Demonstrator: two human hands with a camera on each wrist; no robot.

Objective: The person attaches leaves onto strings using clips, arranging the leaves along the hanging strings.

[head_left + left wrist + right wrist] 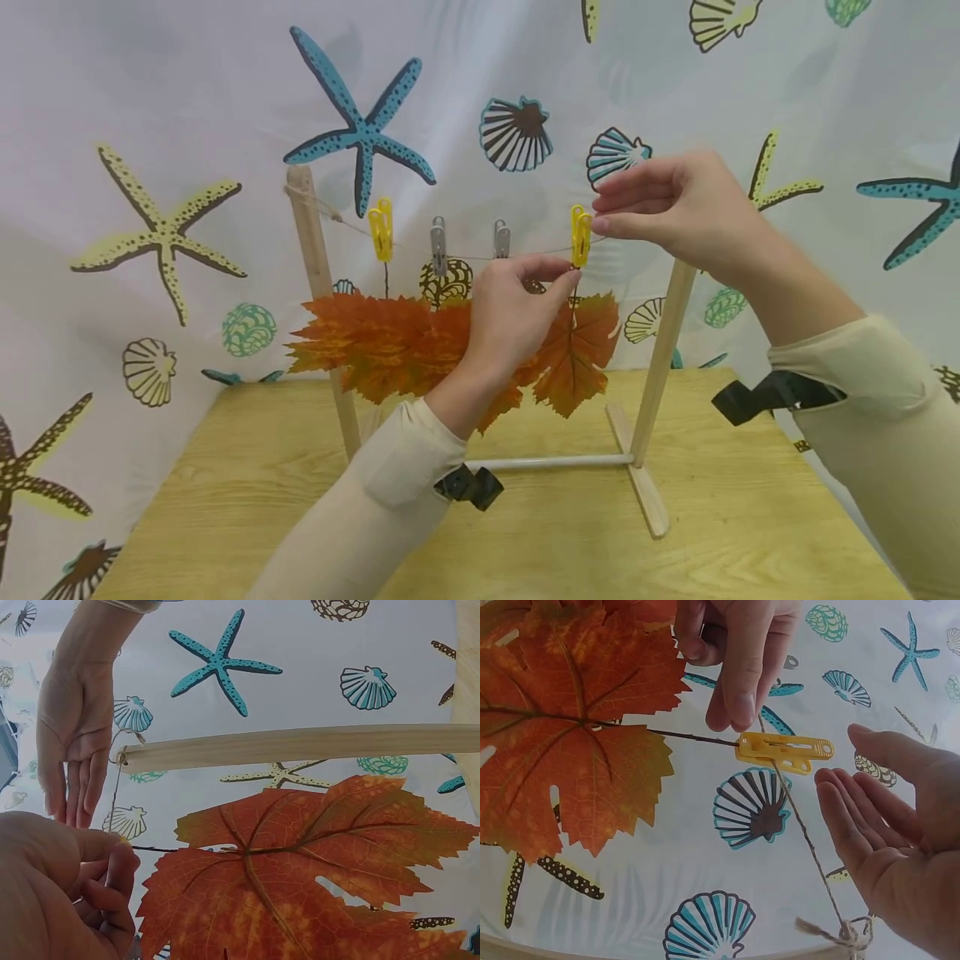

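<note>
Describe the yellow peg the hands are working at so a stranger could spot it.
Find the wooden rack on the table; a string across its top carries four pegs. The yellow peg is the rightmost, at the right hand's fingertips, unlike the other yellow one far left.

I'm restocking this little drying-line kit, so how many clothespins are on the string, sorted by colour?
Yellow clothespins: 2, one near the left post and one by the right hand's fingertips.
Grey clothespins: 2, side by side mid-string.
Total: 4 clothespins on the string.
</note>
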